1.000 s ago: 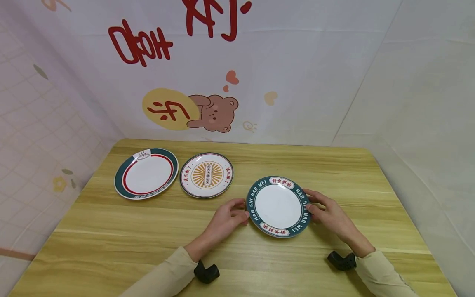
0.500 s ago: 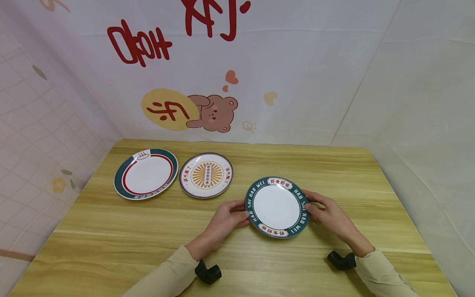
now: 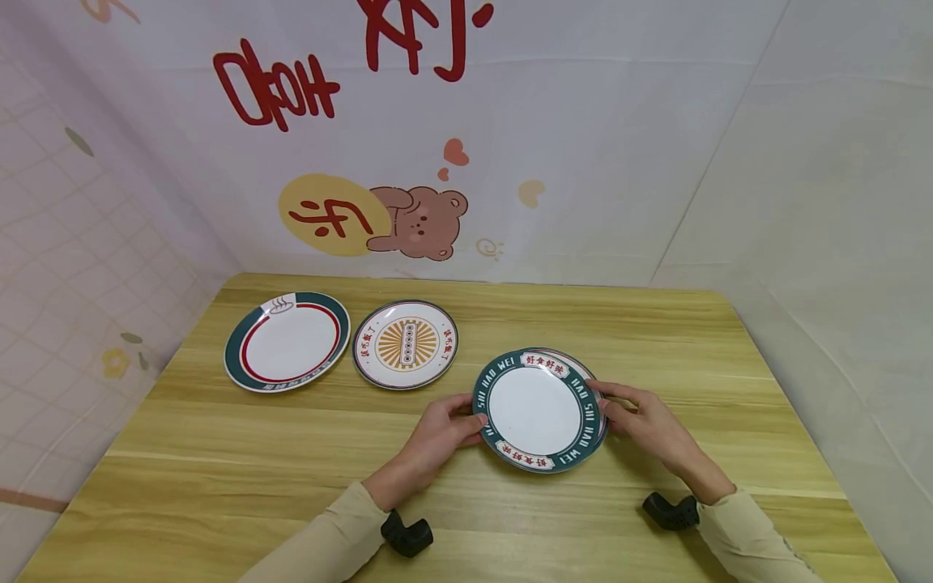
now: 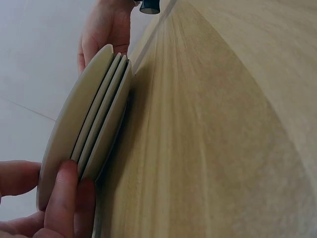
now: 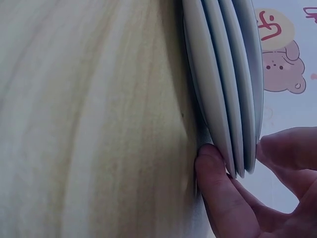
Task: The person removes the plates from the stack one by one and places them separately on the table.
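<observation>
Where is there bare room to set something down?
The tabletop is bare between the right hand and the right edge, and between the red-ringed plate and left sleeve. It is crowded where the left hand and right hand hold the plate stack.

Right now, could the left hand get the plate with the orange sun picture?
Probably yes: only bare table lies between the left hand and the sun plate, though the hand should release the plate stack first.
</observation>
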### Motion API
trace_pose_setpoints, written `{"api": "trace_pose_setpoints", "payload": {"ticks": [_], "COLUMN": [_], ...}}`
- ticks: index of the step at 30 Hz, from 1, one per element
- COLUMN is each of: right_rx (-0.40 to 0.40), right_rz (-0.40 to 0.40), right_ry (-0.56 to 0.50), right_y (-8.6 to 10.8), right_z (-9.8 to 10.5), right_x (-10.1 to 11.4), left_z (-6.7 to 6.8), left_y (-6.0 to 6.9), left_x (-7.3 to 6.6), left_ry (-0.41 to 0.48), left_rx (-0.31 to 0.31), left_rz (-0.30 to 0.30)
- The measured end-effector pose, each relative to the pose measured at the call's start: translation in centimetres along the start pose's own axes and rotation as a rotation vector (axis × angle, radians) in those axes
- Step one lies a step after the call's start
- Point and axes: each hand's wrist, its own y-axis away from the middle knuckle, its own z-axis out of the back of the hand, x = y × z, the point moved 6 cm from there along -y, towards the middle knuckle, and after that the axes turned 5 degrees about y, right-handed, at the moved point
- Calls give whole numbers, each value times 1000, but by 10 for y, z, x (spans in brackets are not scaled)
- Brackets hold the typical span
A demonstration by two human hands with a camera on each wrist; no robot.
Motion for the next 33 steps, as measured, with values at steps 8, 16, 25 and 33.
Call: {"api": "trace_pose_setpoints", "payload": {"ticks": [8,16,25,33], "right_rx": [2,-45,-45,-28], "right_rz": [19,-7,-1,-28], "right_ry": [14,145,152,131], "right_y": [0,0,0,0], "right_z": [-1,-1,-1,-1], "right_x": [0,0,0,-4], "left_z": [3,7,13,14], "left_y": [-1,0,1,4], "left_x": [1,1,1,-4], "left_ry": [14,97,137,144], "left_rx": [-25,-57,-92,-97], "left_rz": [-21,-21,0,-16]}}
